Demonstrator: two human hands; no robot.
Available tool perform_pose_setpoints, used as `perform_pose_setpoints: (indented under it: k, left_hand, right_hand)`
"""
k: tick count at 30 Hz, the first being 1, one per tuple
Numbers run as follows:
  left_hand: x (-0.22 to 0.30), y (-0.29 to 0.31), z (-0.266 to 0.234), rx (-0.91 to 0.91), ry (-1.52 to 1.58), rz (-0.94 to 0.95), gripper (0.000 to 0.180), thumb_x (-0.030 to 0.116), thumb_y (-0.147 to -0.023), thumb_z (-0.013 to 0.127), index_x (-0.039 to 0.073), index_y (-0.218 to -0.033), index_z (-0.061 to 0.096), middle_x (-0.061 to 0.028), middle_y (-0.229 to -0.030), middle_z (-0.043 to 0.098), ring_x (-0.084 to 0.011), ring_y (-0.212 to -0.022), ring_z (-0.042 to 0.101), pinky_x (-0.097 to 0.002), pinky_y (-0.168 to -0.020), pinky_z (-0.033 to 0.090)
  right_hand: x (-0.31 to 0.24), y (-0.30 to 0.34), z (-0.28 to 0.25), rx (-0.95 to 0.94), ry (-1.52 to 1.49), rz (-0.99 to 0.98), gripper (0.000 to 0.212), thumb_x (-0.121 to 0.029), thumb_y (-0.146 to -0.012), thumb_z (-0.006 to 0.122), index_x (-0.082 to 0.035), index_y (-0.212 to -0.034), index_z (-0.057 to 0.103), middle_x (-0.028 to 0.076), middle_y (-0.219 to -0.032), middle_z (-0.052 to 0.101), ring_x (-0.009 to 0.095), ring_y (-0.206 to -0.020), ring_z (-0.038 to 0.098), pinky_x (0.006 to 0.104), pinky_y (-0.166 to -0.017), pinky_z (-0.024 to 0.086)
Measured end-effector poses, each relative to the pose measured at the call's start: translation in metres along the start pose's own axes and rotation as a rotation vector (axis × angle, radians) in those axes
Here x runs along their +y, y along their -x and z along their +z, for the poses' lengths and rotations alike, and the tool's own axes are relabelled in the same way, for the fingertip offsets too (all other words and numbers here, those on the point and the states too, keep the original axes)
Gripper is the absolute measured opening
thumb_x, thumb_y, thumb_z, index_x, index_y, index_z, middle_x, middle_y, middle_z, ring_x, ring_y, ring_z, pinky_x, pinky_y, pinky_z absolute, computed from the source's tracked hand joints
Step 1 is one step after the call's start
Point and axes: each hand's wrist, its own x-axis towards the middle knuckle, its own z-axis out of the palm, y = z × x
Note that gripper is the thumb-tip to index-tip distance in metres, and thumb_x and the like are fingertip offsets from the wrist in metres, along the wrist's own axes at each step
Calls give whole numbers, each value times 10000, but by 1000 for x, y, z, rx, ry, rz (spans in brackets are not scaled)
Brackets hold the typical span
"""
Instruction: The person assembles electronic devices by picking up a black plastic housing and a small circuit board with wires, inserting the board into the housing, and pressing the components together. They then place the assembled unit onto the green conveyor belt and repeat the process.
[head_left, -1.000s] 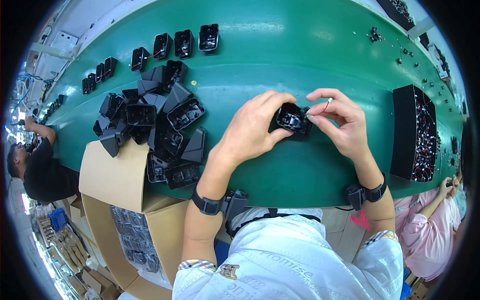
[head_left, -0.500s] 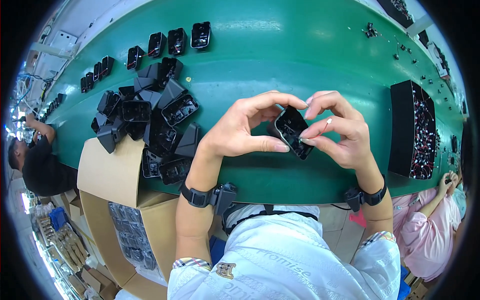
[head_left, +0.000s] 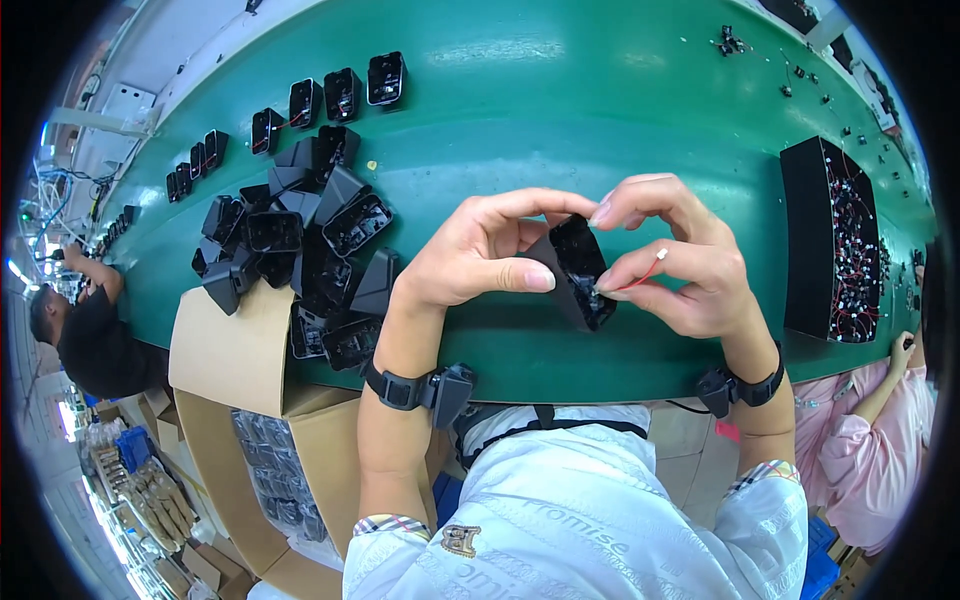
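My left hand (head_left: 480,250) grips a black plastic housing (head_left: 572,275) by its side, thumb on the near side and index finger over the top edge. The housing is tilted, its open hollow facing right. At that opening, my right hand (head_left: 685,255) pinches a small part with a red wire (head_left: 645,274) between thumb and index finger. A white connector (head_left: 662,254) ends the wire and sticks up above the fingers. The part itself is mostly hidden by the fingertips. Both hands are above the green table (head_left: 600,365).
A heap of black housings (head_left: 275,232) lies left of my hands, beside an open cardboard box (head_left: 228,345). More housings (head_left: 342,95) stand in a row behind. On the right is a black tray (head_left: 806,240) of wired parts. Co-workers sit at the left (head_left: 105,340) and right (head_left: 870,450).
My left hand has turned the housing, so its opening faces further right and more of its outer side shows. My right fingers remain at the opening with the red wire.
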Motion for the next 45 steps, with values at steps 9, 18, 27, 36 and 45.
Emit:
perform_pose_setpoints:
  k: [9,18,27,36,45]
  left_hand:
    - [-2,1,3,89,45,-175,531,193,-954,745,-40,-1404,589,-109,-1271,648,-147,-1091,625,-299,-906,541]
    - [-13,-5,10,174,70,-35,545,195,-970,737,-38,-1427,553,-125,-1360,619,-174,-1152,653,-306,-974,554]
    - [-10,-6,12,270,174,112,596,208,-915,797,-12,-1402,533,-154,-1332,605,-206,-1118,655,-329,-764,621]
    - [-12,-10,20,369,118,-118,439,243,-1005,707,-22,-1298,514,-142,-1067,666,-202,-770,740,-277,-656,615]
    - [-8,-11,22,473,-58,-276,446,362,-985,736,-12,-1125,538,-100,-823,684,-127,-625,666,-236,-515,480]
  right_hand:
    - [-2,-1,5,-14,127,-56,207,-12,-669,863,-57,-820,728,124,-1176,667,324,-1096,645,444,-886,553]
    - [-9,2,15,30,37,150,175,1,-752,741,-61,-914,761,202,-1392,553,338,-1247,591,421,-939,515]
    - [-11,-2,11,50,-61,156,397,-135,-698,861,-81,-1078,759,193,-1465,543,338,-1224,616,414,-903,575]
    - [13,4,14,-6,-190,276,249,-103,-724,879,-59,-914,723,260,-1542,469,423,-1363,537,474,-1023,526]
    - [32,7,27,36,-865,609,259,-165,-725,863,-63,-851,661,297,-1562,431,385,-1423,467,507,-1196,326]
